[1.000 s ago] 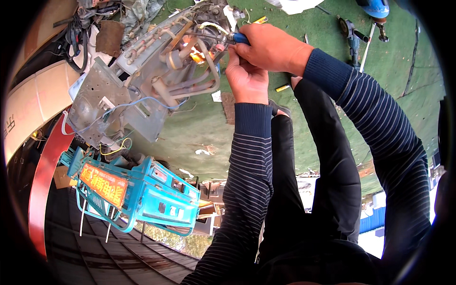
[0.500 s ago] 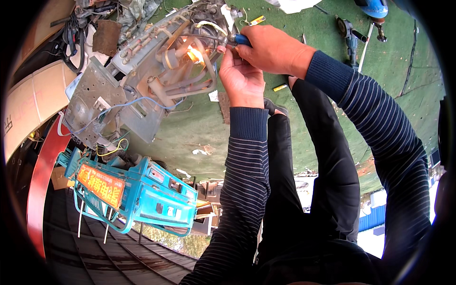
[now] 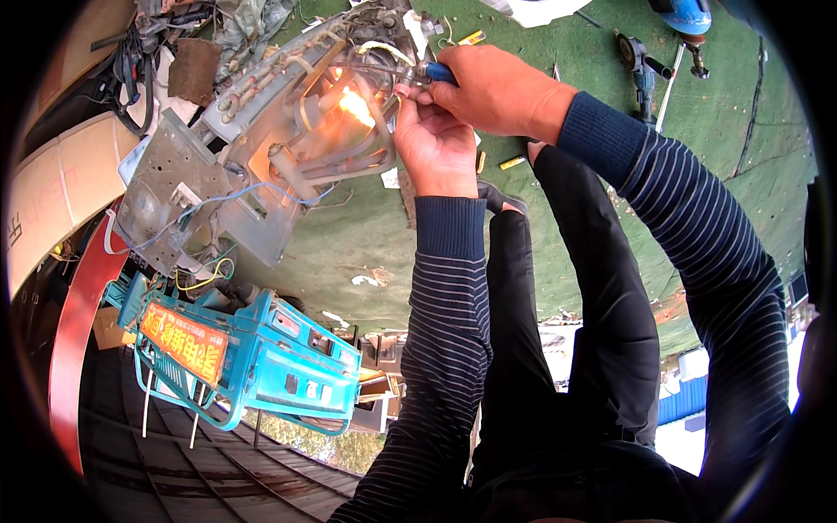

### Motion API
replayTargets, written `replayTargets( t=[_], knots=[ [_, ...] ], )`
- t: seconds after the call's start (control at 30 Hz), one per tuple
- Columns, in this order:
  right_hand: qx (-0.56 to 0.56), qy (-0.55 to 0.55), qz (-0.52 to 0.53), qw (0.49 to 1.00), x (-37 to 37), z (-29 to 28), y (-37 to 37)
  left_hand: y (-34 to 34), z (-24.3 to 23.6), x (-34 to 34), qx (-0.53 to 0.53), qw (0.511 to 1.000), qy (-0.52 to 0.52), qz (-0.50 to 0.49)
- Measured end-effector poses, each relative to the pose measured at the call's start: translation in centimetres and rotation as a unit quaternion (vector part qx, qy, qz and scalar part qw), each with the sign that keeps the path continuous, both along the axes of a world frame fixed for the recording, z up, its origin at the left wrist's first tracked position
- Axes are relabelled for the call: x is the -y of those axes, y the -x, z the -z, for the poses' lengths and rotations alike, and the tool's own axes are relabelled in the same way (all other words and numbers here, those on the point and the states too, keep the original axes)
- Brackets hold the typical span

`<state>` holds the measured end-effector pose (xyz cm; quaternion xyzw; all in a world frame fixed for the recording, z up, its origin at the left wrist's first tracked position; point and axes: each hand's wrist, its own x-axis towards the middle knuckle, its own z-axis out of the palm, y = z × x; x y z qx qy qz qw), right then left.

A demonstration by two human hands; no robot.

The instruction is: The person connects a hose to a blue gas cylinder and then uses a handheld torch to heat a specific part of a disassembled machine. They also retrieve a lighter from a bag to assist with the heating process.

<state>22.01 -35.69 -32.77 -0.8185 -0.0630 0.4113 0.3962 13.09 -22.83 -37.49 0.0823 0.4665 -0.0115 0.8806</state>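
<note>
My right hand [image 3: 493,83] is closed around the blue handle of a gas torch [image 3: 440,73], whose thin metal tube points left over the tubing. Just below the handle, my left hand [image 3: 436,144] is turned palm up, its fingertips pinching a small reddish knob [image 3: 401,90] on the torch. A bright orange flame [image 3: 356,106] burns among bent copper-coloured tubes [image 3: 349,161] left of my hands. These tubes belong to a dusty grey metal unit [image 3: 166,183] with blue and yellow wires. Where the flame meets the tubes is washed out by glare.
A teal metal-framed machine [image 3: 279,357] with an orange label stands at the lower left. On the green floor [image 3: 558,235] lie an angle grinder [image 3: 643,74], a blue drill [image 3: 689,22] and a yellow marker-like stick [image 3: 512,162]. Cables [image 3: 131,74] and cardboard [image 3: 65,174] are at the left.
The flame has grown larger and brighter, with more haze around the tubes. My left hand has shifted slightly left, and both hands keep hold of the torch.
</note>
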Motion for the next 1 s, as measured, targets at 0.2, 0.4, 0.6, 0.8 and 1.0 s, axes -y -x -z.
replayTargets(
  t=[0.2,0.4,0.6,0.8,1.0],
  knots=[
    [0.005,-0.002,-0.016,1.000,0.1,0.3,-0.3,-0.6,-0.6,0.0,-0.034,0.999,-0.002,-0.018],
    [0.004,0.001,-0.028,1.000,0.1,0.1,-0.4,-0.6,-0.4,-0.2,-0.049,0.998,-0.026,-0.029],
    [0.025,0.011,-0.036,0.999,0.1,0.2,-0.1,-0.8,-0.6,-0.7,-0.038,0.999,-0.017,-0.001],
    [0.014,-0.006,-0.021,1.000,0.4,0.5,0.0,-1.5,-1.6,0.4,-0.095,0.993,-0.059,-0.023],
    [0.006,-0.004,-0.028,1.000,0.6,1.0,0.0,-1.1,-0.9,-0.2,-0.076,0.996,-0.045,-0.001]
  ],
)
